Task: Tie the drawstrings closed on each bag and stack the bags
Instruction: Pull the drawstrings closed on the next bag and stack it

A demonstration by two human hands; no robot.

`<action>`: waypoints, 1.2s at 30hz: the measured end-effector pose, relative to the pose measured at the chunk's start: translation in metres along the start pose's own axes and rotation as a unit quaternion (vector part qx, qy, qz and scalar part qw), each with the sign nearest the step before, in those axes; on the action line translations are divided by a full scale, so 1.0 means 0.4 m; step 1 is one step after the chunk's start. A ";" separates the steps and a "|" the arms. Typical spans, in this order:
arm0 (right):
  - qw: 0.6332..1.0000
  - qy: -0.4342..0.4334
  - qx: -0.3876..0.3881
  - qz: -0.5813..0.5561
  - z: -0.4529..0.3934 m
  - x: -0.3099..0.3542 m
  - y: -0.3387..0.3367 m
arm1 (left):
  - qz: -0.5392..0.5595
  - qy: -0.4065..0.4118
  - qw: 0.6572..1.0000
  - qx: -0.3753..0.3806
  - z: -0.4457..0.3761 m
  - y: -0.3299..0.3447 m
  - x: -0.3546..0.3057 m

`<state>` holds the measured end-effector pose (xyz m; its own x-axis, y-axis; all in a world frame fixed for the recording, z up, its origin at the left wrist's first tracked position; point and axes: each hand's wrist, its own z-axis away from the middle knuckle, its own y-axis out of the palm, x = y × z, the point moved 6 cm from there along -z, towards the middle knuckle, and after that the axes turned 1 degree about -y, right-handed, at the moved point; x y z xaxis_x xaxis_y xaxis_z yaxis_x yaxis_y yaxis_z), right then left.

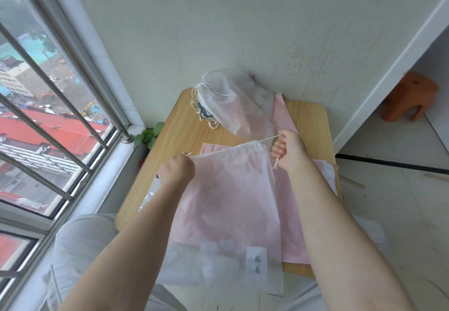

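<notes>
Between both hands, unlabelled bag

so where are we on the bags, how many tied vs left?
Done: a pile of cinched bags sits at the table's far edge; I can't count them. In hand: the left hand and right hand pull the drawstrings of one open bag, not yet tied. Left: flat bags lie under it, number unclear.

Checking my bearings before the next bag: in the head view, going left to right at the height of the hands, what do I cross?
Window bars → potted plant → left hand → translucent drawstring bag → right hand → table edge → orange stool, which sits higher up.
</notes>
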<state>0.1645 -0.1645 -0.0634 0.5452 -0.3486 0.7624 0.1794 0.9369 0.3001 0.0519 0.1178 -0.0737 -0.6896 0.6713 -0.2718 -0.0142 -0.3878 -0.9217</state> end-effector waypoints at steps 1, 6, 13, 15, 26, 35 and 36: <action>0.998 0.008 -0.002 -0.059 0.000 0.003 -0.004 | 0.005 -0.006 1.000 0.005 -0.004 0.001 0.008; 0.982 -0.005 -0.037 -0.183 0.011 -0.004 -0.013 | 0.061 -0.053 0.997 0.001 -0.016 0.001 0.047; 0.977 0.027 0.077 -0.197 0.041 -0.019 0.065 | 0.302 -0.131 0.944 -0.012 -0.016 0.009 0.057; 0.996 0.037 0.062 -0.052 0.042 -0.028 0.060 | 0.322 -0.148 0.935 -0.015 -0.008 0.007 0.061; 0.740 -0.272 -0.018 0.615 0.052 0.051 0.079 | 0.476 -0.169 0.863 0.013 -0.012 -0.005 0.037; 0.739 -0.190 0.077 0.642 0.039 -0.034 0.085 | 0.730 -0.293 0.604 0.128 0.005 0.024 0.032; 0.755 -0.184 0.086 0.624 0.039 -0.039 0.080 | 0.725 -0.306 0.601 0.138 0.012 0.028 0.033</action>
<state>0.1490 -0.1294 -0.0565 -0.0677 0.7885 0.6113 -0.4127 0.5357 -0.7367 0.0391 0.1193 -0.0865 -0.2579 -0.8250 -0.5028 0.8617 -0.4318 0.2665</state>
